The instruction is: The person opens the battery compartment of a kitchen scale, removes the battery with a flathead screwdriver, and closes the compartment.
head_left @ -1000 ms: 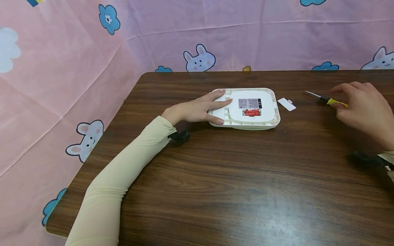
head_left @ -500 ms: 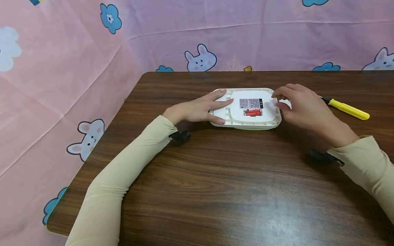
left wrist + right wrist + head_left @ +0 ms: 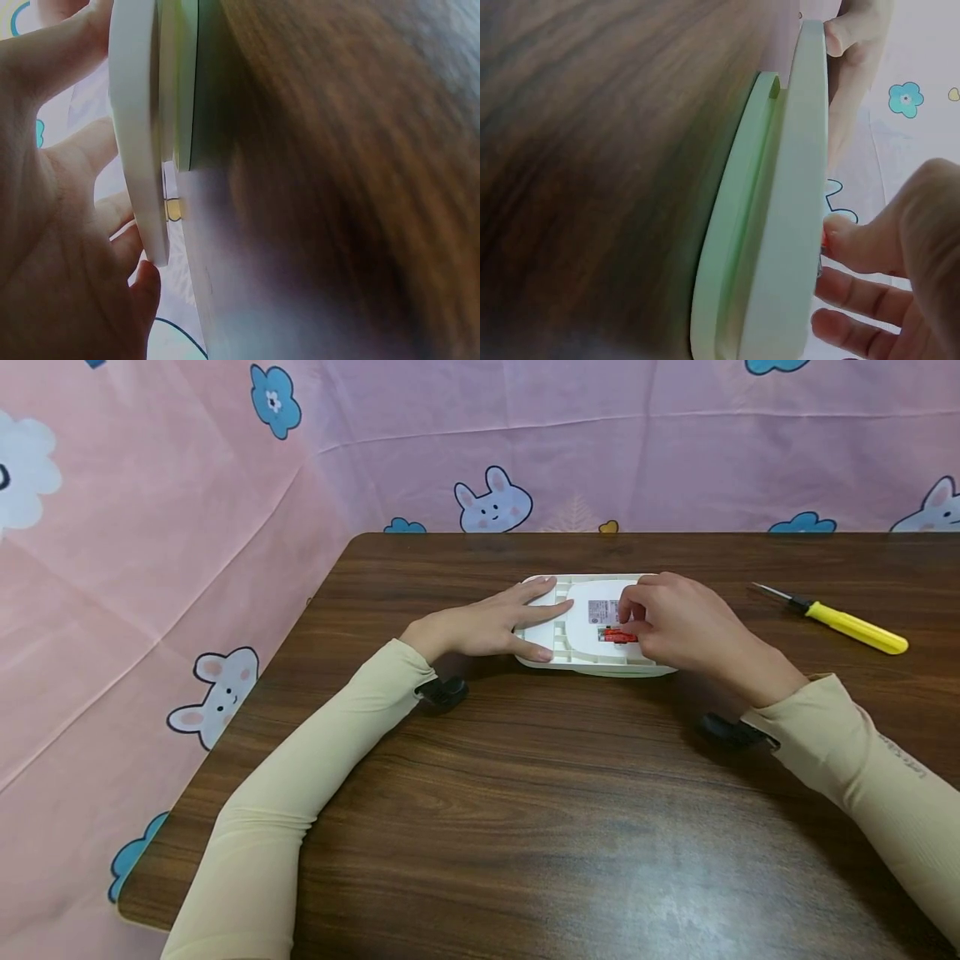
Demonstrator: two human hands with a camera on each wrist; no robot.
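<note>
A white flat plastic device (image 3: 590, 647) lies underside up, with a printed label (image 3: 602, 611) and a red battery (image 3: 617, 635) in its small bay. My left hand (image 3: 487, 625) rests on its left end with fingers spread and straight. At the bay, the bent thumb and fingers of my right hand (image 3: 693, 625) pinch at the battery and cover the device's right end. The right wrist view shows the thumb tip (image 3: 844, 234) against something red at the device's face. Under the device, a pale green part (image 3: 731, 217) meets the table.
A yellow-handled screwdriver (image 3: 855, 627) lies to the right, its tip pointing left. The dark wooden table (image 3: 525, 827) ends at a cloth (image 3: 570, 443) printed with rabbits and flowers. A small white cover is hidden behind my right hand.
My right hand has moved left from beside the screwdriver, past the small white cover, onto the battery in the device. My left hand stays in place on the device.
</note>
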